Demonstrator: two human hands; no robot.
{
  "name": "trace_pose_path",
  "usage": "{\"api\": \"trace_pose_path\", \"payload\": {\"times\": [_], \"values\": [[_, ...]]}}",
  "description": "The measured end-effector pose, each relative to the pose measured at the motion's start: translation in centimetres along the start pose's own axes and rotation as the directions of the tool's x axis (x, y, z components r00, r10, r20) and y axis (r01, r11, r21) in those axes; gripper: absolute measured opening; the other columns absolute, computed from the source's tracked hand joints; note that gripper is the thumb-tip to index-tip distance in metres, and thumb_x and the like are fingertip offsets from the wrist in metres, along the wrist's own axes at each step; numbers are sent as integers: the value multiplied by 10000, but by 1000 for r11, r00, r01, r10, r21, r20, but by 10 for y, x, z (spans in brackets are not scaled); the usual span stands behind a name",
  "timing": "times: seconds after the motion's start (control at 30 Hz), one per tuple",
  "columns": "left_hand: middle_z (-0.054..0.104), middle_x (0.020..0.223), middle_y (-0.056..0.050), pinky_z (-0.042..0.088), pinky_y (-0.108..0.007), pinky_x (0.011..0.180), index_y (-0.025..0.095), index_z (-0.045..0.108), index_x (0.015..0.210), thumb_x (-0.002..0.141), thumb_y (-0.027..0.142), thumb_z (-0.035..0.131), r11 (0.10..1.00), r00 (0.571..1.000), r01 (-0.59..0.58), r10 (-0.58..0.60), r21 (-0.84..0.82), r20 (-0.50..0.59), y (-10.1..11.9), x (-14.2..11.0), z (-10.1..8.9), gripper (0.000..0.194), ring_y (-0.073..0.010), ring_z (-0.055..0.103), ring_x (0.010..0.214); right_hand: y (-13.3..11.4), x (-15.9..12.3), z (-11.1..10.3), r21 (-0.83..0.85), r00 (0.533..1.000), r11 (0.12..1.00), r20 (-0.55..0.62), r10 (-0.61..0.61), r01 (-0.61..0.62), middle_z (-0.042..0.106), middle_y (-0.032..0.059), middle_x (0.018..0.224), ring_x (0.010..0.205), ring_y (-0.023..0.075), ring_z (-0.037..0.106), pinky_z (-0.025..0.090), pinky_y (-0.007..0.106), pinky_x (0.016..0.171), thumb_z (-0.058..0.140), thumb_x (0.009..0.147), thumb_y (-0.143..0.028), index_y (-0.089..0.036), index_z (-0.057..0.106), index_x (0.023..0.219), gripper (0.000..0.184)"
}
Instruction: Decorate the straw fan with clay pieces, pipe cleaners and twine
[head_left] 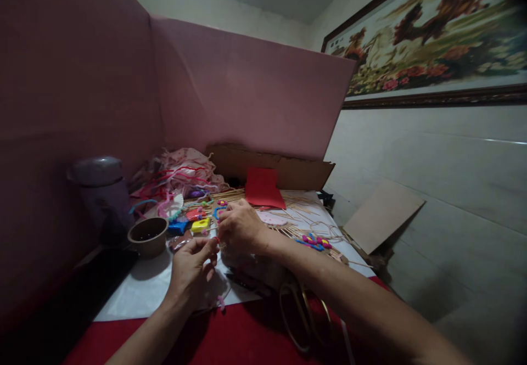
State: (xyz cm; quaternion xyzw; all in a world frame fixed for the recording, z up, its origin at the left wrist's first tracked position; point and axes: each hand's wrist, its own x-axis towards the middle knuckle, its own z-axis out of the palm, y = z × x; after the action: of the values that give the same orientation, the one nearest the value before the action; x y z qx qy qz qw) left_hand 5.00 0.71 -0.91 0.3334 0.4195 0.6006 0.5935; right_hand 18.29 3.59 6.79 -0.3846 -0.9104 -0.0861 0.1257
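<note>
At left, could tip the cup (149, 240) by swinging the left hand (190, 266) wide. Apparently pinching a tiny red piece (218, 240) between 2 nearly closed left fingertips; could drop it by loosening. Beside it, curling the right hand (242, 225) inward; cannot tell its hold. Farther right, could snag the flowered decoration (315, 241) by dragging the forearm (329, 285).

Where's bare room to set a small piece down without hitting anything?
Best bet: the white sheet in front of the brown cup, between the dark slab and left hand. The red cloth between the forearms, left of the gold loops, also looks bare. Behind the right hand it's crowded: blue packet, yellow packet, thin sticks, red paper.
</note>
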Motion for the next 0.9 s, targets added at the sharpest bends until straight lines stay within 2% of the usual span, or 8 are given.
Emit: {"api": "trace_pose_path", "payload": {"times": [0.7, 0.9], "values": [[533, 466, 34, 291, -143, 299, 125, 578, 615, 409, 381, 834, 1000, 1000, 20, -20, 6, -13, 1, 1, 1, 416, -61, 437, 369, 2, 1, 5, 4, 1000, 1000, -24, -14, 14, 677, 1, 757, 762, 156, 491, 232, 301, 643, 617, 721, -177, -207, 694, 663, 101], [544, 486, 30, 294, -141, 301, 127, 571, 631, 437, 368, 831, 999, 999, 36, -36, -2, 2, 0, 1, 0, 404, -59, 443, 372, 3, -1, 2, 21, 1000, 1000, -22, -11, 11, 679, -11, 801, 813, 163, 499, 229, 291, 639, 642, 712, -202, -217, 696, 685, 62]]}}
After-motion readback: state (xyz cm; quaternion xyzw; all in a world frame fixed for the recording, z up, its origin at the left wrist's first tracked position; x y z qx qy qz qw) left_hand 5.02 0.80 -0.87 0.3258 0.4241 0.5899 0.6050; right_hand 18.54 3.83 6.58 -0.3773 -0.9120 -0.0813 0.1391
